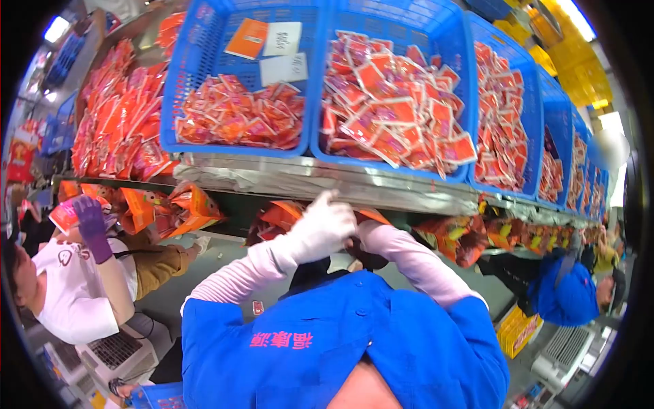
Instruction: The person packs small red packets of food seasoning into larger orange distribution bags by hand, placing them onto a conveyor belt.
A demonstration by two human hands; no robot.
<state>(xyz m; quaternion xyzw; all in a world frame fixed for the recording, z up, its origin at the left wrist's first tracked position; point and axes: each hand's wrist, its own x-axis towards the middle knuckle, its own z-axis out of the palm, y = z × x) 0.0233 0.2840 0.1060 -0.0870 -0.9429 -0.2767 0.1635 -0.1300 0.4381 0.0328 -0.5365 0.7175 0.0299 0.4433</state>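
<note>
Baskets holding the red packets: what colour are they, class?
The baskets are blue, shown best in the head view.

Blue baskets [409, 17] of red packets [388, 102] fill the far shelf [327, 180] edge to edge; free room lies only beneath it, between orange bags [191, 208] left and right.

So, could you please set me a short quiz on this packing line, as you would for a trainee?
1. True or false: the baskets holding the red sachets on the steel shelf are green.
2. What colour is the glove on the co-worker's raised hand at the far left? A white, B purple, C yellow.
3. Fill in: the wearer's left hand and right hand, which meet just below the shelf, both wear ___ gloves.

Key: 1 false, they are blue; 2 B; 3 white.
</note>
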